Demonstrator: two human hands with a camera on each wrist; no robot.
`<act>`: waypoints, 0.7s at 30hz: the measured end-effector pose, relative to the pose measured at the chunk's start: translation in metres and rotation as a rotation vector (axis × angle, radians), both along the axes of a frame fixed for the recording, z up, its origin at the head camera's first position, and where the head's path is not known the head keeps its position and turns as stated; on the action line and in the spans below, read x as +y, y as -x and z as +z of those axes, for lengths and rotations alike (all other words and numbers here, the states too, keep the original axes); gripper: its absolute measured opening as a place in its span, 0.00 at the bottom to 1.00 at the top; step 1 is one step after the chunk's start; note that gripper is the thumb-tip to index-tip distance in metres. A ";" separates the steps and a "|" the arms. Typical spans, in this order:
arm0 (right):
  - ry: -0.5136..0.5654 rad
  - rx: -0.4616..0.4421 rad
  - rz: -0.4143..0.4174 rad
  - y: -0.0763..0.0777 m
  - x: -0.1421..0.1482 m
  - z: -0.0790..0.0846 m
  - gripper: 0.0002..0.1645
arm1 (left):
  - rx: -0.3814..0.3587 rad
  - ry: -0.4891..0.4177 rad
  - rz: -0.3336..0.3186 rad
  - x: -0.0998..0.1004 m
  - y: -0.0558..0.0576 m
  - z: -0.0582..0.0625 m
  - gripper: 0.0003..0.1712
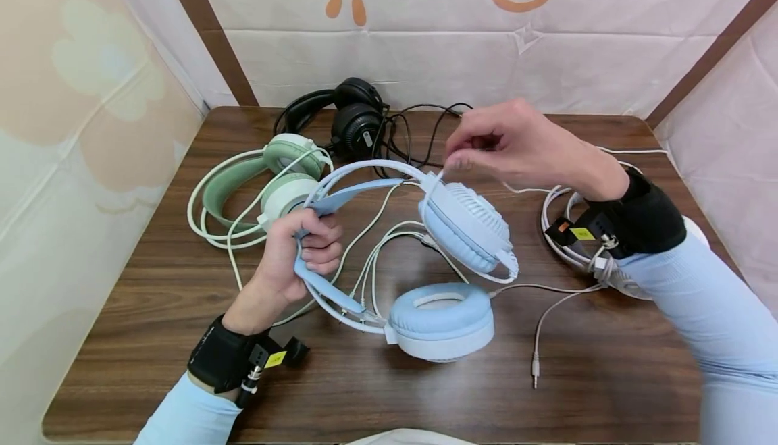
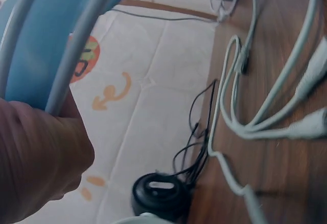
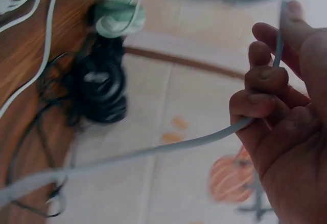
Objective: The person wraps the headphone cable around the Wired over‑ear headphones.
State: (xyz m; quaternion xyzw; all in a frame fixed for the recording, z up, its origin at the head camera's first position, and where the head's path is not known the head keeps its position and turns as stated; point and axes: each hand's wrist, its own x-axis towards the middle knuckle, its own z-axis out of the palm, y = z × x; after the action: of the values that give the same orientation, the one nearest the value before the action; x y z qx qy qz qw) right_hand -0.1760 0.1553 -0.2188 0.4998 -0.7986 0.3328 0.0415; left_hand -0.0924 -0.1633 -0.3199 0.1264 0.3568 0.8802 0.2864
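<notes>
My left hand (image 1: 292,256) grips the headband of a pair of light blue and white headphones (image 1: 468,222), which it holds above the table. In the left wrist view the blue headband (image 2: 48,40) passes through that hand's grasp. The upper ear cup is tilted, and the lower one faces its blue cushion upward. My right hand (image 1: 516,148) is beside the upper ear cup, pinching a thin pale cable (image 3: 199,141) between thumb and fingers. In the right wrist view this cable also runs across the curled fingers.
Green headphones (image 1: 234,198) lie on the wooden table (image 1: 583,377) at left, with black headphones (image 1: 355,124) behind them. Coiled pale cables and part of a white device (image 1: 632,286) lie under my right forearm. An audio plug (image 1: 535,367) points toward the front edge.
</notes>
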 end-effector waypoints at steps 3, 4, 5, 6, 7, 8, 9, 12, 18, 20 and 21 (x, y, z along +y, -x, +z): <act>-0.008 -0.071 -0.140 0.008 0.014 -0.014 0.07 | -0.102 -0.160 -0.059 -0.002 0.003 -0.003 0.14; -0.015 -0.083 -0.182 0.010 0.018 -0.019 0.07 | -0.136 -0.209 -0.065 -0.003 0.004 -0.004 0.12; -0.019 -0.095 -0.213 0.012 0.022 -0.025 0.08 | -0.173 -0.258 -0.068 -0.003 0.005 -0.004 0.10; -0.025 -0.099 -0.238 0.013 0.026 -0.032 0.08 | -0.211 -0.310 -0.072 -0.004 0.006 -0.004 0.08; -0.029 -0.101 -0.254 0.014 0.028 -0.038 0.08 | -0.254 -0.364 -0.072 -0.006 0.008 -0.004 0.07; -0.032 -0.095 -0.262 0.014 0.030 -0.045 0.08 | -0.299 -0.417 -0.069 -0.008 0.009 -0.004 0.06; -0.037 -0.084 -0.262 0.014 0.031 -0.052 0.09 | -0.359 -0.476 -0.059 -0.011 0.010 -0.003 0.05; -0.064 -0.035 -0.241 0.005 0.029 -0.069 0.08 | -0.528 -0.622 0.051 -0.020 0.013 0.001 0.06; -0.128 0.149 -0.125 -0.040 0.000 -0.072 0.04 | -0.686 -0.633 0.453 -0.034 0.019 0.011 0.08; -0.130 0.222 -0.079 -0.057 -0.012 -0.067 0.02 | -0.695 -0.587 0.515 -0.034 0.019 0.011 0.08; -0.127 0.252 -0.056 -0.063 -0.017 -0.064 0.02 | -0.692 -0.558 0.533 -0.033 0.020 0.011 0.08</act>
State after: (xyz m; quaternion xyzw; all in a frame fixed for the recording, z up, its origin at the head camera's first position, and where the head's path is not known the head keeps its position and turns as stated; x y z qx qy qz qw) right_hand -0.1126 0.1384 -0.2832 0.5169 -0.8200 0.2151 0.1189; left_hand -0.1122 -0.1962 -0.3092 -0.1957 0.0127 0.9745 0.1090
